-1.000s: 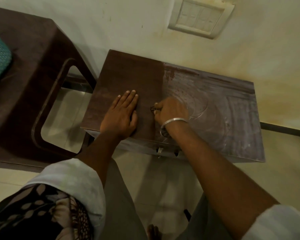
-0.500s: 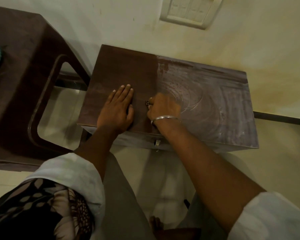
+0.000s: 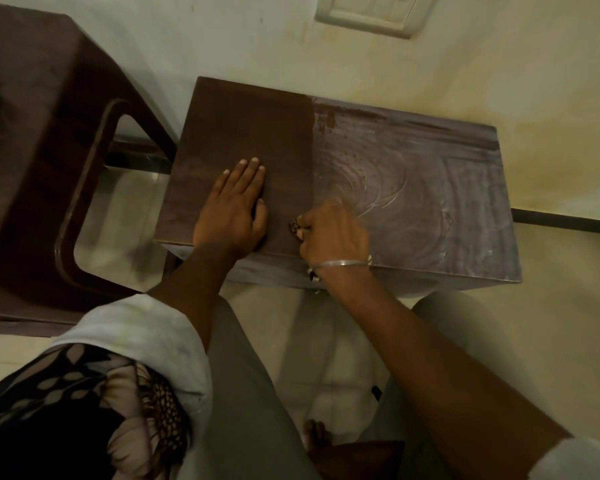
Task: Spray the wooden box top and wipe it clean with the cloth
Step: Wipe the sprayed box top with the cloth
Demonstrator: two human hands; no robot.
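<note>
1. On the pale tiled floor [image 3: 568,289], against a cream wall, stands the rectangular wooden box [image 3: 250,126] with its flat top facing up.
2. The left half of the top is smooth, matte dark brown. The right half carries a greyish-white film [image 3: 430,202] scored with curved, swirling streaks and small specks. The two halves meet along a straight line.
3. The left grip [image 3: 231,209] lies released, palm down with fingers straight and together, flat on the dark half close to the near edge.
4. The right grip [image 3: 329,233] is clenched around the cloth [image 3: 295,227], a small dark patterned wad mostly hidden in the fist. It touches the top at the dividing line, close to the near edge.
5. A thin silvery bangle [image 3: 340,263] rings the right wrist.
6. Left of the box sits a dark brown moulded chair [image 3: 32,133] with a rounded cut-out. A white, ridged switch plate [image 3: 378,15] is on the far wall.
</note>
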